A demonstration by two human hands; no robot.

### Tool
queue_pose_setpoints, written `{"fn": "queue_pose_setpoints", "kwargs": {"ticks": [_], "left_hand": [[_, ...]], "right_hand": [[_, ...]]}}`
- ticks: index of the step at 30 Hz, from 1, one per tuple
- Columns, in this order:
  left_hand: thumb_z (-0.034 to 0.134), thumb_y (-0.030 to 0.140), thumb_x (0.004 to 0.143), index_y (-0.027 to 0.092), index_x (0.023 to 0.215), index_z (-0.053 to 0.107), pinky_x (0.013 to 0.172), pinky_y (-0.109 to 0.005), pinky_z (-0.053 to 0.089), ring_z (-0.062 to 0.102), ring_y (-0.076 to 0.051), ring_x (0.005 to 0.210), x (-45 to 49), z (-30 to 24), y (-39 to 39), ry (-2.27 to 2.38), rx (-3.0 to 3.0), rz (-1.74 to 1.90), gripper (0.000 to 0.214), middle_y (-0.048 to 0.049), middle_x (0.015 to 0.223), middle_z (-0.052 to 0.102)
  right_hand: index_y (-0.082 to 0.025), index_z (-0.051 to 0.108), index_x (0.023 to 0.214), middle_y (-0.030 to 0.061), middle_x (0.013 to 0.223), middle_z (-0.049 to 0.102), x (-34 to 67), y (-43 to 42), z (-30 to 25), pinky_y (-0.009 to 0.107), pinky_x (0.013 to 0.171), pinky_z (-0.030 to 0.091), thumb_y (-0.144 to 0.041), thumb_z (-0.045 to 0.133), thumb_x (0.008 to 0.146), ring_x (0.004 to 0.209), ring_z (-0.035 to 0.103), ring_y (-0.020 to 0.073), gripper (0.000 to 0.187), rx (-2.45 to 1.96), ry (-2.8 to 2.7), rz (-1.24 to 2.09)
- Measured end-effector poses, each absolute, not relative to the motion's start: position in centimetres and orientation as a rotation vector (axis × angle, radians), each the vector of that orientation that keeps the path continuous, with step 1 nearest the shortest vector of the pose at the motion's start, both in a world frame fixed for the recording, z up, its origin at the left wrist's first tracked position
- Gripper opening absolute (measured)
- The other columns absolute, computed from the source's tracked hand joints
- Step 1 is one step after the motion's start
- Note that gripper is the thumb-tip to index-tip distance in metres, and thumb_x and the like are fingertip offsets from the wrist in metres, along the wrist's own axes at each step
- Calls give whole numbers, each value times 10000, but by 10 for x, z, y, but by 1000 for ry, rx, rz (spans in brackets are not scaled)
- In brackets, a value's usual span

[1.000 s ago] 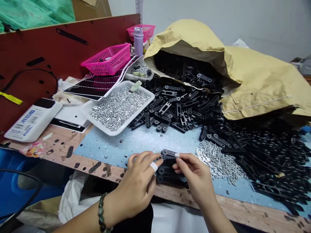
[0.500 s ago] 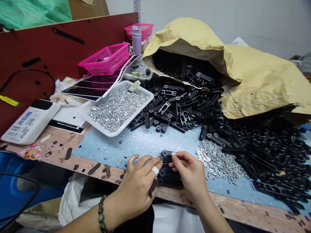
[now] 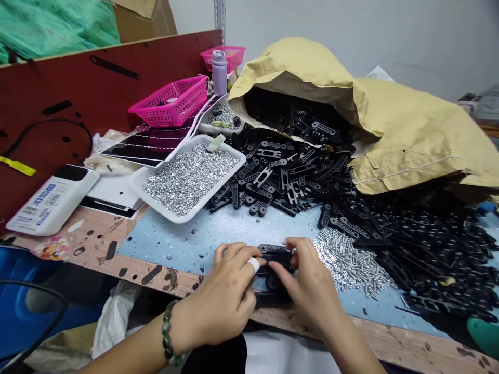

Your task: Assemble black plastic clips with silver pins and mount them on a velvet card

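While the left hand (image 3: 226,296), grip unclear, curls at black parts (image 3: 270,249), the right hand (image 3: 315,285) arches, thumb and forefinger spread.

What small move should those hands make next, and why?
Perhaps the right hand should gently nudge the black parts into line: several lie close together near the front edge of the table, with fingers of both that hand and the left hand at them. The fingers hide some of the parts, so this is only a judgement.
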State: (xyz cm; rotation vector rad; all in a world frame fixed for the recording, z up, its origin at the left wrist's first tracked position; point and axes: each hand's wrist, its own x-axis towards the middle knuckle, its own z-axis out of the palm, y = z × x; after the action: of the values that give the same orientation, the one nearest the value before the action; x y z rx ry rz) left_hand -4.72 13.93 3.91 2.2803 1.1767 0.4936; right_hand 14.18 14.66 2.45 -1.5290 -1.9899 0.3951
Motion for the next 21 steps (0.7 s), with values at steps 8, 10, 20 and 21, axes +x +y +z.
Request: {"fn": "queue_pose_setpoints", "kwargs": {"ticks": [8,10,20,21], "left_hand": [[351,61,826,212,1330,337,1046,-419,369,348,-226,1294,-44,35,143,1181,2053,667,526,-94,1411,359],[364,69,837,207,1331,360,1042,-458,337,321,-255,1308,-43,31,143,1266,2119,680,513,-101,1427,356],[457,165,866,237,1340,459,1011,-519,199,432,-278,1225,-37,21,141,1282,2447,544,480,-44,1304,567],[458,166,867,235,1344,456,1016,-515,195,432,-274,1228,-37,20,141,1283,2453,543,481,-41,1308,566]], "right_hand": [[-214,573,1015,38,868,615,140,139,45,281,665,537,-153,452,921,764,618,158,166,-1087,-1967,832],[-201,616,908,32,799,619,148,146,38,259,574,539,-245,525,899,658,619,147,101,-1296,-1650,961],[-154,649,783,42,629,663,141,169,9,251,489,531,-428,671,734,535,635,164,279,-1568,-1122,1206],[-156,645,778,39,622,660,141,169,9,251,492,530,-426,664,734,533,633,164,275,-1581,-1129,1200]]}}
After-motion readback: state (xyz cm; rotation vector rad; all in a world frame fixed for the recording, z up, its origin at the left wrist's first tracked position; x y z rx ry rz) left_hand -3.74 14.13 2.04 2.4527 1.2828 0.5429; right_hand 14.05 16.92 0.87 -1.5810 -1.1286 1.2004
